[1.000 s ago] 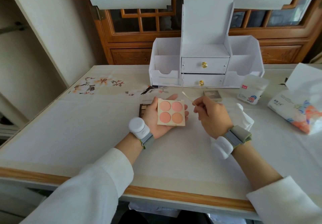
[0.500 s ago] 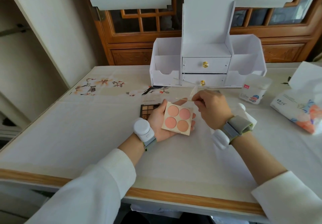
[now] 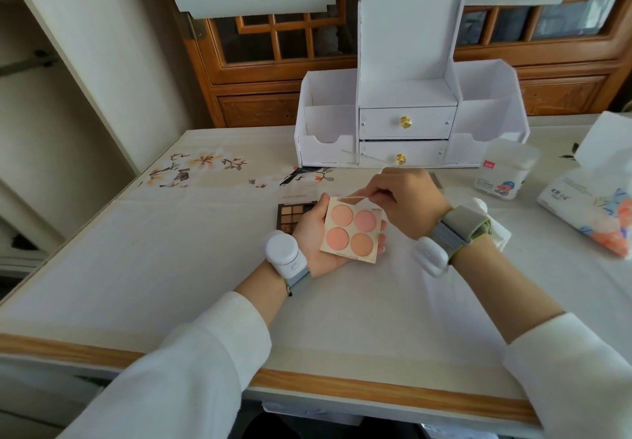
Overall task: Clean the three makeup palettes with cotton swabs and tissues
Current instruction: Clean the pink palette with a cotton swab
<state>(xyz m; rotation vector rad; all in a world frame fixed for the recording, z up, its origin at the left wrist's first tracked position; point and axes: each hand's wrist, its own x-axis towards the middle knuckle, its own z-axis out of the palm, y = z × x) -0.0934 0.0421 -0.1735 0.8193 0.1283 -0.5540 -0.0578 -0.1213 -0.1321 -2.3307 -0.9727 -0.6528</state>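
Palette (image 3: 352, 233) of four peach pans, tilted above table (image 3: 171, 250) | left hand (image 3: 314, 237) grips it from beneath by its edges | right hand (image 3: 407, 199) pinches cotton swab (image 3: 355, 196) at its top rim | judged light, stiff card; powders crumbly, so hold the edges, swab gently

The table (image 3: 171, 267) (floral cloth) carries a white organizer (image 3: 407, 120), dark palette (image 3: 290, 213), swab box (image 3: 506, 173) and tissue pack (image 3: 588, 213).
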